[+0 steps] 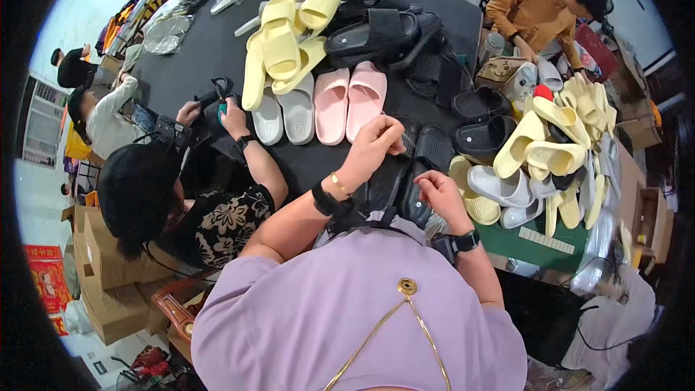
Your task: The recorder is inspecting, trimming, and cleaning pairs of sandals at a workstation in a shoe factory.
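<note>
Before me on the dark table (423,101) lies a pair of black slide sandals (434,148), partly covered by my hands. My left hand (376,141) is closed above the left slide, its fingers curled in toward the thumb. Close over the right slide, my right hand (439,195) has thumb and fingers pinched together. Anything held in either hand is hidden or too small to name. Just beyond my left hand stands a pair of ribbed pink slides (331,107). Beside them is a pair of pale grey slides (298,112).
Yellow slides (281,47) and black slides (369,38) are heaped at the back. A mixed pile of yellow slides (554,156) and grey ones covers the right. At my left, a co-worker's hand (233,117) holds a green-handled tool. Another person (536,7) handles slides at the far right.
</note>
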The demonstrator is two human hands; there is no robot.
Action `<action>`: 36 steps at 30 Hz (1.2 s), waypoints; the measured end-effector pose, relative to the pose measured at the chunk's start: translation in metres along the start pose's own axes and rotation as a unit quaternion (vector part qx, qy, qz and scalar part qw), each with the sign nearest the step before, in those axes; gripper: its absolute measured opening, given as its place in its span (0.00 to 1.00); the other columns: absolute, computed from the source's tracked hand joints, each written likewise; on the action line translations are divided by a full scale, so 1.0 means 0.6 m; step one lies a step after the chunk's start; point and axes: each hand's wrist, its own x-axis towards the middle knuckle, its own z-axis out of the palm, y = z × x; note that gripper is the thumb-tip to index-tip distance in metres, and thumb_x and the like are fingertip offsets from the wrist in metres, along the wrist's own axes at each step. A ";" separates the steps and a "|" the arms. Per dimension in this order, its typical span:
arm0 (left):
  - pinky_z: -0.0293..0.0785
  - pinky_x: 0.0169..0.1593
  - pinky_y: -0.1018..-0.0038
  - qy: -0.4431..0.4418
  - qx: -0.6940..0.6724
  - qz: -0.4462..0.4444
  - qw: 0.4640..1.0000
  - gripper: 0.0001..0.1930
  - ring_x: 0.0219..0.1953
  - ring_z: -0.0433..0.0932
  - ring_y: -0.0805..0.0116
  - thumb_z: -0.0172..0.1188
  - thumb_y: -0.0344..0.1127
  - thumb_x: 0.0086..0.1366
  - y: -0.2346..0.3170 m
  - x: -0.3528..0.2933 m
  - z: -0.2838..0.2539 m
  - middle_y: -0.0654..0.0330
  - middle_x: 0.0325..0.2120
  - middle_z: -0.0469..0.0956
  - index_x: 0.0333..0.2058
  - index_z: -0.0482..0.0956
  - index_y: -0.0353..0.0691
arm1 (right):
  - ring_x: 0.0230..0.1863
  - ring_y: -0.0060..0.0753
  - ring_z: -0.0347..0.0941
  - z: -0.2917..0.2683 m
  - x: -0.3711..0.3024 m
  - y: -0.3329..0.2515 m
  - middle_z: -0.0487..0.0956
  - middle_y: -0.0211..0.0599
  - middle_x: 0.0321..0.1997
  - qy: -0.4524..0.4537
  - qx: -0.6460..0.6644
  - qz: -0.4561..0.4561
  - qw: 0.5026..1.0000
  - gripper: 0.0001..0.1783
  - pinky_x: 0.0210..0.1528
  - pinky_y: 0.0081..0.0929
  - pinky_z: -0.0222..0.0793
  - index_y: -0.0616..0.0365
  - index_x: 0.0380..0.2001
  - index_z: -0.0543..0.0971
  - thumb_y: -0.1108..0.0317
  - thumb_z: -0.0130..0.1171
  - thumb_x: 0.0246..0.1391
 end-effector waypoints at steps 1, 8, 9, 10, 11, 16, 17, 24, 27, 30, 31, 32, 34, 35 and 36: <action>0.71 0.34 0.81 -0.005 0.011 -0.006 1.000 0.08 0.28 0.76 0.78 0.52 0.37 0.70 0.001 -0.002 -0.004 0.65 0.25 0.75 0.36 0.73 0.38 | 0.19 0.12 0.64 0.000 0.000 0.009 0.72 0.24 0.19 0.065 0.003 -0.036 0.997 0.08 0.21 0.14 0.58 0.60 0.34 0.76 0.67 0.51 0.61; 0.71 0.34 0.81 -0.008 0.038 -0.016 0.999 0.09 0.29 0.75 0.77 0.52 0.37 0.70 -0.008 -0.002 -0.020 0.65 0.25 0.75 0.37 0.74 0.37 | 0.21 0.13 0.63 0.000 -0.007 -0.018 0.69 0.23 0.21 0.218 0.101 -0.127 0.962 0.03 0.24 0.14 0.60 0.58 0.32 0.70 0.71 0.51 0.60; 0.71 0.34 0.81 0.004 0.036 -0.012 0.999 0.08 0.29 0.75 0.77 0.52 0.37 0.69 -0.010 -0.001 -0.021 0.65 0.25 0.75 0.37 0.74 0.37 | 0.20 0.13 0.63 0.000 -0.008 -0.020 0.69 0.24 0.21 0.222 0.114 -0.123 0.961 0.03 0.23 0.13 0.59 0.58 0.32 0.70 0.72 0.51 0.60; 0.71 0.34 0.81 0.016 0.033 -0.008 0.999 0.08 0.29 0.75 0.77 0.52 0.36 0.69 -0.010 0.000 -0.021 0.65 0.25 0.75 0.36 0.74 0.37 | 0.20 0.12 0.62 -0.001 -0.009 -0.023 0.69 0.24 0.21 0.226 0.127 -0.119 0.958 0.02 0.21 0.13 0.59 0.58 0.32 0.70 0.72 0.51 0.60; 0.71 0.34 0.81 0.028 0.030 -0.004 0.999 0.08 0.28 0.75 0.77 0.52 0.36 0.69 -0.010 0.001 -0.021 0.65 0.25 0.75 0.36 0.74 0.37 | 0.19 0.12 0.62 -0.002 -0.010 -0.023 0.70 0.25 0.22 0.231 0.140 -0.115 0.956 0.02 0.20 0.13 0.58 0.57 0.33 0.70 0.73 0.51 0.59; 0.71 0.33 0.81 0.095 0.040 0.009 0.995 0.08 0.26 0.76 0.77 0.53 0.36 0.68 -0.016 0.008 -0.038 0.65 0.24 0.75 0.37 0.74 0.37 | 0.18 0.11 0.60 -0.018 -0.014 -0.008 0.72 0.27 0.23 0.294 0.205 -0.114 0.926 0.09 0.19 0.12 0.56 0.58 0.44 0.69 0.72 0.49 0.60; 0.71 0.32 0.82 0.084 0.039 0.004 0.996 0.08 0.26 0.75 0.78 0.53 0.36 0.69 -0.016 0.008 -0.037 0.66 0.24 0.74 0.36 0.74 0.38 | 0.18 0.11 0.60 -0.019 -0.015 -0.009 0.73 0.28 0.23 0.281 0.184 -0.121 0.934 0.12 0.19 0.11 0.56 0.58 0.47 0.68 0.72 0.49 0.60; 0.72 0.33 0.81 -0.001 0.017 -0.049 0.999 0.08 0.28 0.76 0.77 0.52 0.37 0.69 -0.026 -0.002 -0.010 0.65 0.25 0.76 0.36 0.74 0.39 | 0.28 0.16 0.70 0.009 0.001 0.014 0.78 0.30 0.29 0.102 -0.014 -0.068 0.992 0.27 0.32 0.18 0.68 0.57 0.62 0.63 0.70 0.50 0.60; 0.72 0.33 0.82 -0.020 0.005 -0.070 0.997 0.08 0.28 0.76 0.77 0.53 0.37 0.69 -0.021 -0.008 -0.012 0.65 0.25 0.76 0.35 0.74 0.40 | 0.32 0.29 0.75 0.018 0.012 0.041 0.79 0.41 0.31 0.088 -0.114 -0.081 0.986 0.17 0.38 0.25 0.71 0.61 0.51 0.74 0.69 0.51 0.58; 0.71 0.31 0.82 -0.014 0.014 -0.085 0.996 0.10 0.26 0.75 0.77 0.52 0.39 0.69 -0.015 -0.005 -0.028 0.65 0.23 0.75 0.34 0.74 0.39 | 0.39 0.50 0.77 0.017 0.014 0.052 0.80 0.47 0.38 0.115 -0.199 -0.143 0.963 0.12 0.43 0.37 0.72 0.62 0.39 0.79 0.67 0.51 0.58; 0.71 0.31 0.83 -0.021 0.024 -0.090 0.995 0.11 0.26 0.76 0.78 0.51 0.40 0.70 -0.018 -0.006 -0.038 0.65 0.23 0.75 0.35 0.75 0.39 | 0.39 0.51 0.76 0.015 0.013 0.059 0.80 0.47 0.37 0.125 -0.250 -0.193 0.941 0.12 0.42 0.39 0.72 0.61 0.38 0.79 0.66 0.51 0.59; 0.71 0.30 0.83 -0.026 0.036 -0.105 0.994 0.11 0.25 0.75 0.77 0.51 0.40 0.70 -0.023 -0.009 -0.047 0.65 0.23 0.74 0.35 0.75 0.38 | 0.39 0.52 0.76 0.014 0.008 0.063 0.80 0.47 0.36 0.107 -0.271 -0.182 0.939 0.11 0.41 0.40 0.72 0.60 0.37 0.79 0.66 0.51 0.58; 0.70 0.29 0.81 -0.049 0.129 -0.146 0.980 0.10 0.24 0.74 0.77 0.52 0.39 0.69 -0.031 -0.015 -0.060 0.66 0.21 0.74 0.32 0.74 0.39 | 0.38 0.55 0.75 0.015 -0.008 0.056 0.79 0.49 0.34 0.066 -0.311 -0.136 0.938 0.13 0.41 0.44 0.72 0.60 0.32 0.80 0.63 0.51 0.57; 0.69 0.28 0.82 -0.061 0.185 -0.171 0.966 0.11 0.23 0.74 0.77 0.52 0.38 0.68 -0.042 -0.020 -0.068 0.66 0.20 0.74 0.31 0.74 0.38 | 0.37 0.55 0.75 0.018 -0.016 0.066 0.79 0.50 0.33 0.028 -0.332 -0.098 0.938 0.13 0.40 0.44 0.71 0.61 0.31 0.80 0.63 0.51 0.56; 0.68 0.26 0.82 -0.074 0.228 -0.174 0.955 0.11 0.21 0.74 0.76 0.53 0.38 0.66 -0.059 -0.027 -0.077 0.66 0.18 0.74 0.28 0.75 0.37 | 0.37 0.56 0.75 0.019 -0.022 0.072 0.79 0.51 0.33 -0.010 -0.354 -0.062 0.933 0.14 0.40 0.45 0.71 0.62 0.29 0.80 0.62 0.51 0.55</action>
